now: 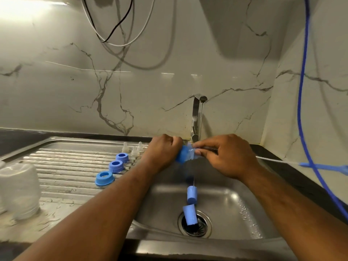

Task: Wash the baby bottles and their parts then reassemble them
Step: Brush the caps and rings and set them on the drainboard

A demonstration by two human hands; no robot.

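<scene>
My left hand (163, 150) grips a blue bottle ring (183, 155) under the tap (195, 119), over the sink basin (231, 208). My right hand (226, 155) pinches a thin dark tool at the ring's open end; what sits in the ring is blurred by water. Three blue rings (104, 178) (116, 166) (122, 157) stand in a row on the draining board (66, 166). Behind them are several clear teats (134, 150). Clear upturned bottles (20, 191) stand at the far left. A blue brush (190, 208) lies in the basin over the drain (194, 223).
Black counter (301, 178) runs to the right of the sink. A blue cable (303, 91) hangs down the right wall and crosses the counter. Black and white cables (116, 31) loop on the marble backsplash above.
</scene>
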